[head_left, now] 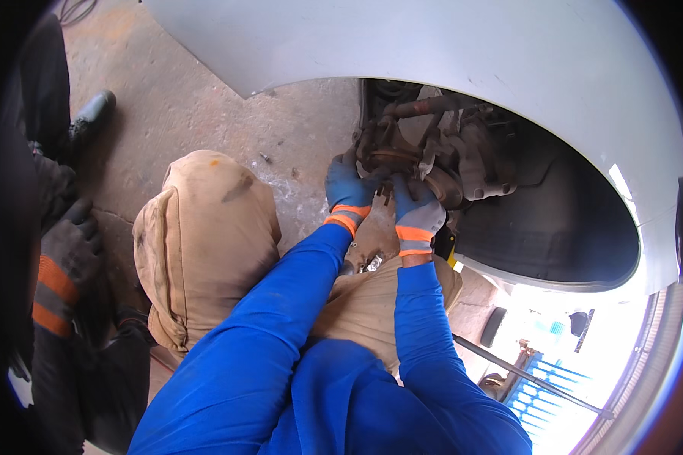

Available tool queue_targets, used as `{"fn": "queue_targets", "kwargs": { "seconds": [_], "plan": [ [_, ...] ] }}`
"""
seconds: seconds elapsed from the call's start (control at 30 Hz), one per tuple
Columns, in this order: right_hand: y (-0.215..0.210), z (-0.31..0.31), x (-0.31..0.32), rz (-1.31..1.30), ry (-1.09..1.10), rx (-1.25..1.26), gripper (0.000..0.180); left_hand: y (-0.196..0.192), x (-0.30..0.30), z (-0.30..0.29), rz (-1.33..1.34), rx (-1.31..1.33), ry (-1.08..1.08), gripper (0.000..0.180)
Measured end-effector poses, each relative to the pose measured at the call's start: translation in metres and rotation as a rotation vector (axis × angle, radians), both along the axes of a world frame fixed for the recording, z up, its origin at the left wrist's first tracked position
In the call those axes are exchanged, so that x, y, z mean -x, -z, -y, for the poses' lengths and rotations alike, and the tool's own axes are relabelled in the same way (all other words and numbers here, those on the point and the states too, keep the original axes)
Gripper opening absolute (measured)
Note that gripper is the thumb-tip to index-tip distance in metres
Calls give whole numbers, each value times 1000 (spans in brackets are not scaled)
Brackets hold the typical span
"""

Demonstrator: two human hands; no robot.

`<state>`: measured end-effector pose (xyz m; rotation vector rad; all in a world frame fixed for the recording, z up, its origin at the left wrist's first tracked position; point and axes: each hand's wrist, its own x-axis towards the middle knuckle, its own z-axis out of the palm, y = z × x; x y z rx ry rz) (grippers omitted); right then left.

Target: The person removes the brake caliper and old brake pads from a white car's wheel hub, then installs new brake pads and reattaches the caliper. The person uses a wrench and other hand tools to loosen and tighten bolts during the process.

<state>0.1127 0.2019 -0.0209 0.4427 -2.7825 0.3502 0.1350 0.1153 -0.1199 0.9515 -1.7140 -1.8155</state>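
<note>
under the wheel arch [584, 114] the left hand [349, 189] and the right hand [416, 208], both gloved, curl closed on the rusty brake assembly [425, 155], so i judge a steady two-sided grip, without twisting, serves best.

Both blue-sleeved arms stretched forward and close together, gloved left hand [349, 189] and gloved right hand [416, 211] raised side by side, fingers curled in a grip

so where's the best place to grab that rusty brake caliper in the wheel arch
Probably by its outer body, from the open side of the wheel arch, where the left hand and right hand reach in. The brake caliper is bulky, and the hub blocks the rear.
</note>
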Motion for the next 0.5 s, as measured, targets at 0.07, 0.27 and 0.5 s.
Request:
{"fn": "queue_targets", "kwargs": {
  "seconds": [0.07,0.27,0.5],
  "plan": [
    [-7,4,-4,69,-10,40,26,-8,-2,5,-37,138,-64,52],
    [-19,0,-12,74,-83,119,18,-15,2,8,-157,263,-82,34],
    [-40,-18,-22,213,-48,297,19,-18,1,8,-126,346,37,21]
  ]
}}
